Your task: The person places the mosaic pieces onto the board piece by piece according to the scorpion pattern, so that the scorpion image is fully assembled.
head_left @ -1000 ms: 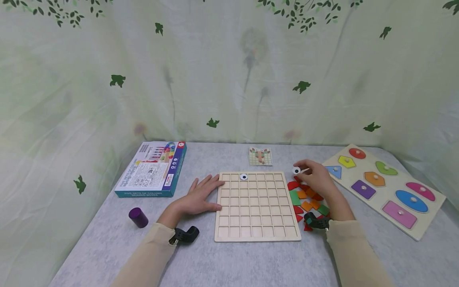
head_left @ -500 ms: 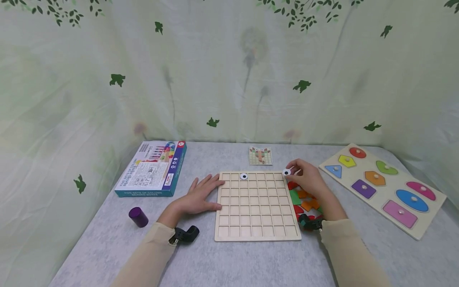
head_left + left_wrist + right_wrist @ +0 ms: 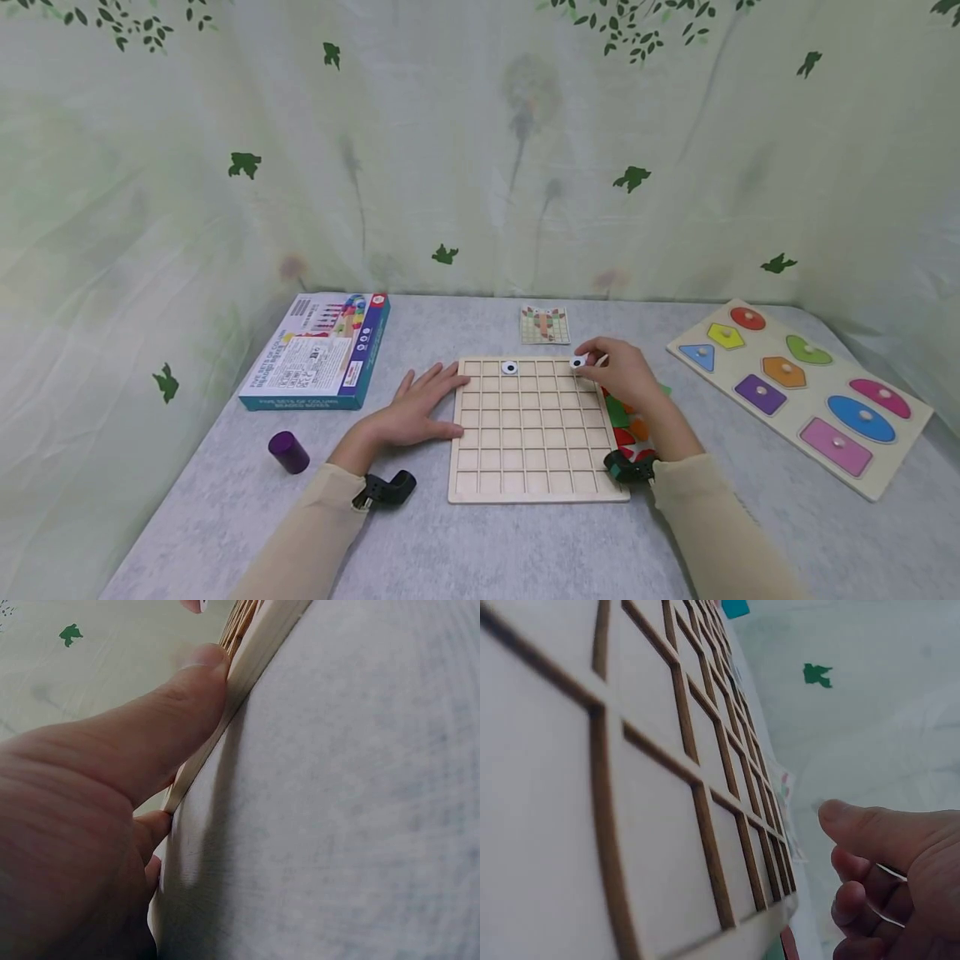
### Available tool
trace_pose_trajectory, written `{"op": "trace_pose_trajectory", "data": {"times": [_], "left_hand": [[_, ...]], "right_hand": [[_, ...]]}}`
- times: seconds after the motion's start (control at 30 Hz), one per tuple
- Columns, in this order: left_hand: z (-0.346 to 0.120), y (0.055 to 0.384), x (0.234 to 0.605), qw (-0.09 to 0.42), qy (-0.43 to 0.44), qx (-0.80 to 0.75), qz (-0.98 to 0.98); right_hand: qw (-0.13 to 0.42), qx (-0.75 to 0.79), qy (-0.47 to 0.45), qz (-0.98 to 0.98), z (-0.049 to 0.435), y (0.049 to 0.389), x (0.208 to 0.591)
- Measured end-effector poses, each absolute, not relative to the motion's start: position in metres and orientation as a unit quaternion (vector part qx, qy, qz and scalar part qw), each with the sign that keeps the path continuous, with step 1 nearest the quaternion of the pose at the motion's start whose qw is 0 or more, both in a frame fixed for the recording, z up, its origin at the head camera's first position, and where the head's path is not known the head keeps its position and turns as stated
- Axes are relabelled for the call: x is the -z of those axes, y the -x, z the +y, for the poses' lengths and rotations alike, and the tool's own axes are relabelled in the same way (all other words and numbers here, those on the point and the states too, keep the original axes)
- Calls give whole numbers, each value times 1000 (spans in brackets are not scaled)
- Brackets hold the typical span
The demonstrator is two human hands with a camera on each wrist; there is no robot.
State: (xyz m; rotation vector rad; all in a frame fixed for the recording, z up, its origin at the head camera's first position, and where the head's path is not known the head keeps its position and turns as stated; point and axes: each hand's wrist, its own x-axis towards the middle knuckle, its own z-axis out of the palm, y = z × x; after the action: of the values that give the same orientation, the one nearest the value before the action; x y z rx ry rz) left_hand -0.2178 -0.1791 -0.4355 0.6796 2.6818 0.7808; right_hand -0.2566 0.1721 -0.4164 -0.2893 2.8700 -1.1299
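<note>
A wooden grid board (image 3: 523, 459) lies flat on the table. One round white eye piece (image 3: 510, 367) with a dark centre sits in its top row, left of the middle. My left hand (image 3: 417, 411) rests at the board's left edge, fingers spread and fairly straight; in the left wrist view the thumb (image 3: 176, 712) touches the rim. My right hand (image 3: 621, 372) pinches a second eye piece (image 3: 577, 362) over the top row near the right corner. The right wrist view shows the hand (image 3: 900, 874) past the grid, with that piece hidden.
Partly under my right forearm, red, green and orange pieces (image 3: 618, 413) lie beside the board. A printed pattern card (image 3: 545, 326) stands behind it. A knobbed shape board (image 3: 813, 400) is at right; a box (image 3: 311, 358) and a purple cylinder (image 3: 288, 452) are at left.
My right hand has carried the eye piece leftward from above the loose pieces to the board's top right. The left hand stays where it was.
</note>
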Motion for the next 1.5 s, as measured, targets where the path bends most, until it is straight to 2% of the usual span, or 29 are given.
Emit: {"op": "trace_pose_trajectory", "data": {"times": [0.43,0.83,1.5], "left_hand": [[-178,218,434,133,-234,-267,925],[-178,218,433,133,-232,-271,925],[-178,216,434,128,-233,-273,924]], "right_hand": [[35,361,63,930,145,254,421],[15,320,18,947,130,254,426],[-31,294,10,955,128,254,436]]}}
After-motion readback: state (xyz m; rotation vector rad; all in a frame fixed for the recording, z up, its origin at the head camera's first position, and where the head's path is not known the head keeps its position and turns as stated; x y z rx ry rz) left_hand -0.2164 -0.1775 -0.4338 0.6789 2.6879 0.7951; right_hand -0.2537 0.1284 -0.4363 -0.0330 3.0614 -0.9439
